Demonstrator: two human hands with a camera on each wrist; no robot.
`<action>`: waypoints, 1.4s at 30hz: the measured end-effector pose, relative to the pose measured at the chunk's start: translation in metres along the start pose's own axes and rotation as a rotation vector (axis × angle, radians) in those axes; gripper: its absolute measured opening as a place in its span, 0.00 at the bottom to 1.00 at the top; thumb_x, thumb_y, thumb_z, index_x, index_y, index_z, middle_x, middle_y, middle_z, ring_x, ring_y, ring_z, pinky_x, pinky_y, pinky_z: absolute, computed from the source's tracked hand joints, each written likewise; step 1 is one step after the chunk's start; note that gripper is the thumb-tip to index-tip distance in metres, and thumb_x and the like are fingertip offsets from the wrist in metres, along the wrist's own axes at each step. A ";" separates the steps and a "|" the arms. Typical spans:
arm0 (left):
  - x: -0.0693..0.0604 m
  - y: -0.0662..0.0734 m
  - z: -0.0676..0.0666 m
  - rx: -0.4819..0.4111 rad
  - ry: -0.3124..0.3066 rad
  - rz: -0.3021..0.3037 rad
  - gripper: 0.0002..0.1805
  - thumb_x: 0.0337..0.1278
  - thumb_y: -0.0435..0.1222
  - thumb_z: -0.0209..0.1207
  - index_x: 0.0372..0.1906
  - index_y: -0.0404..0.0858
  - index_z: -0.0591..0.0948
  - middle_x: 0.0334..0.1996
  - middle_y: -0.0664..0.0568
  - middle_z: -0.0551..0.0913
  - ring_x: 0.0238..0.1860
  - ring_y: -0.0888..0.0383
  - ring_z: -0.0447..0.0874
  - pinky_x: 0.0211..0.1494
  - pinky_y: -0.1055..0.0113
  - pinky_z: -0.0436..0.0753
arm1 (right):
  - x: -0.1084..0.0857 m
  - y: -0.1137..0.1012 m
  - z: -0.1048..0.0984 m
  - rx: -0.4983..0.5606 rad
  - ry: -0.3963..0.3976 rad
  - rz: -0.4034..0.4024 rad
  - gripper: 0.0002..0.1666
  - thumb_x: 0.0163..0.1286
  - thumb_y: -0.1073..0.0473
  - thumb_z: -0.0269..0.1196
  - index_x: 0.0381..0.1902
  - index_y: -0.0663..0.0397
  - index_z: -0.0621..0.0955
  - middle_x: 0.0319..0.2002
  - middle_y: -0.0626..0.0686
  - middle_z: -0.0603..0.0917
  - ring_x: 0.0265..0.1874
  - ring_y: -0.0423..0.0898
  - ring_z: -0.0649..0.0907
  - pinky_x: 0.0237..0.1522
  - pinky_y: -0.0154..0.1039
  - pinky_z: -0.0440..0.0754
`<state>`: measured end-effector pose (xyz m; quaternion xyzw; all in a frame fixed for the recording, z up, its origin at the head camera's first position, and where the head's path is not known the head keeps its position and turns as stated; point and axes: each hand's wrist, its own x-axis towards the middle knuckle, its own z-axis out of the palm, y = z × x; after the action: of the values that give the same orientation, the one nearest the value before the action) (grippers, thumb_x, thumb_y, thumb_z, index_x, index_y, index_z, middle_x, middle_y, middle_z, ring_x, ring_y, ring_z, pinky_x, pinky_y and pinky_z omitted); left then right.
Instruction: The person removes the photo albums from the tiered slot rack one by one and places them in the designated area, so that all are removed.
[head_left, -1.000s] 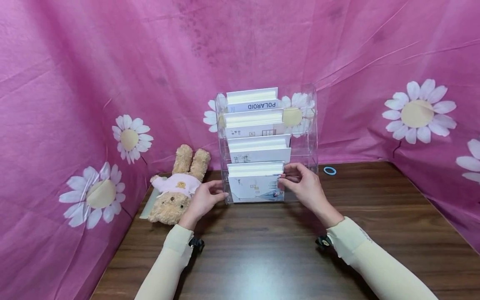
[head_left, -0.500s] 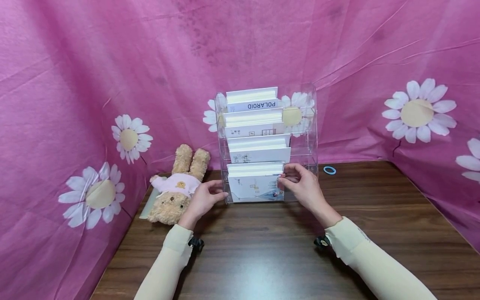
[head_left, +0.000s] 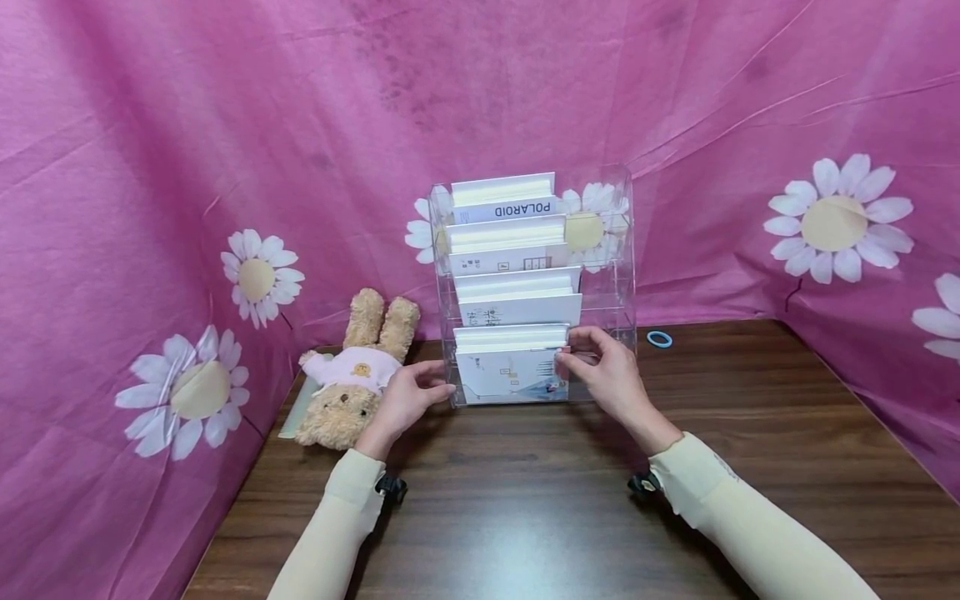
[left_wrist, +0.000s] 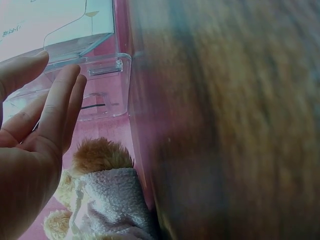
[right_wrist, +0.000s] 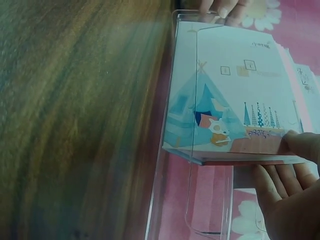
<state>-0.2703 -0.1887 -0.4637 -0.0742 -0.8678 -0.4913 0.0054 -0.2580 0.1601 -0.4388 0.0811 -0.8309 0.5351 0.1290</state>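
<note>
A clear tiered rack [head_left: 606, 292] stands upright on the table with several white hardcover books in its tiers. The lowest book [head_left: 487, 375] has a tent and small animal drawn on its cover [right_wrist: 215, 100]. My right hand [head_left: 611, 375] pinches this book's right edge, thumb on the front cover and fingers along the side. At the rack's lower left edge is my left hand [head_left: 411, 396]. Its fingers are fairly straight, and the thumb touches the front corner; in the left wrist view the left hand [left_wrist: 40, 115] lies beside the clear plastic.
A teddy bear [head_left: 352, 392] in a pink top lies left of the rack, partly over a pale green flat item [head_left: 296, 421]. A blue ring [head_left: 659, 340] lies to the right on the dark wooden table [head_left: 525, 508]. Pink flowered cloth [head_left: 322, 125] hangs behind.
</note>
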 end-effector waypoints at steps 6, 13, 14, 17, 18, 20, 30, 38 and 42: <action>0.000 0.002 0.000 0.009 -0.002 -0.002 0.28 0.67 0.34 0.77 0.70 0.34 0.86 0.51 0.39 0.96 0.54 0.47 0.95 0.51 0.70 0.87 | 0.000 0.001 -0.002 0.029 -0.018 0.007 0.20 0.77 0.61 0.75 0.61 0.64 0.84 0.55 0.66 0.92 0.54 0.53 0.92 0.52 0.19 0.86; -0.001 0.003 -0.001 0.007 -0.002 0.000 0.28 0.68 0.35 0.77 0.70 0.34 0.86 0.53 0.39 0.95 0.55 0.47 0.95 0.53 0.68 0.88 | -0.001 0.000 -0.007 0.062 -0.050 0.016 0.20 0.77 0.61 0.75 0.60 0.63 0.85 0.54 0.66 0.91 0.49 0.36 0.88 0.52 0.19 0.85; -0.001 0.003 -0.001 0.005 -0.003 0.002 0.28 0.68 0.35 0.77 0.70 0.34 0.86 0.53 0.39 0.95 0.55 0.47 0.95 0.53 0.68 0.88 | -0.001 0.000 -0.008 0.066 -0.051 0.015 0.20 0.77 0.61 0.75 0.60 0.63 0.85 0.54 0.66 0.91 0.48 0.34 0.87 0.52 0.19 0.85; -0.001 0.003 -0.001 0.003 -0.005 0.005 0.28 0.68 0.35 0.77 0.70 0.35 0.86 0.53 0.39 0.95 0.55 0.47 0.95 0.53 0.68 0.88 | -0.001 -0.002 -0.010 0.065 -0.047 0.013 0.19 0.77 0.61 0.75 0.60 0.64 0.85 0.54 0.66 0.91 0.47 0.30 0.86 0.52 0.19 0.85; -0.001 0.003 -0.001 0.001 -0.006 0.006 0.28 0.68 0.35 0.77 0.70 0.35 0.86 0.53 0.39 0.95 0.54 0.47 0.95 0.53 0.68 0.88 | -0.001 -0.002 -0.011 0.065 -0.045 0.014 0.19 0.77 0.61 0.75 0.60 0.64 0.85 0.54 0.66 0.91 0.46 0.29 0.85 0.51 0.19 0.85; -0.001 0.003 -0.001 -0.002 -0.009 0.002 0.28 0.68 0.35 0.77 0.70 0.35 0.86 0.53 0.39 0.95 0.54 0.48 0.95 0.52 0.69 0.88 | -0.001 -0.003 -0.013 0.068 -0.044 0.018 0.19 0.77 0.61 0.75 0.60 0.64 0.84 0.54 0.67 0.91 0.46 0.27 0.86 0.50 0.20 0.85; -0.001 0.001 -0.001 -0.006 -0.010 -0.009 0.28 0.68 0.34 0.76 0.70 0.35 0.86 0.52 0.40 0.95 0.52 0.51 0.95 0.50 0.72 0.86 | 0.000 -0.008 -0.020 0.080 -0.048 0.021 0.21 0.77 0.60 0.75 0.61 0.64 0.84 0.55 0.67 0.91 0.47 0.27 0.85 0.49 0.21 0.85; -0.001 0.001 -0.001 -0.025 -0.021 -0.012 0.28 0.68 0.33 0.77 0.71 0.34 0.85 0.48 0.40 0.96 0.51 0.51 0.96 0.49 0.74 0.86 | -0.001 -0.014 -0.028 0.104 -0.046 0.023 0.22 0.77 0.61 0.75 0.62 0.65 0.84 0.56 0.68 0.90 0.48 0.26 0.85 0.53 0.19 0.84; -0.001 0.000 -0.001 -0.028 -0.024 -0.012 0.28 0.68 0.33 0.76 0.70 0.34 0.85 0.48 0.40 0.96 0.51 0.52 0.96 0.49 0.74 0.85 | -0.001 -0.016 -0.031 0.107 -0.052 0.025 0.23 0.77 0.60 0.75 0.63 0.65 0.84 0.58 0.67 0.89 0.50 0.26 0.85 0.55 0.18 0.84</action>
<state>-0.2697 -0.1895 -0.4627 -0.0746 -0.8612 -0.5026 -0.0090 -0.2488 0.1816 -0.4135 0.0912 -0.8052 0.5780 0.0962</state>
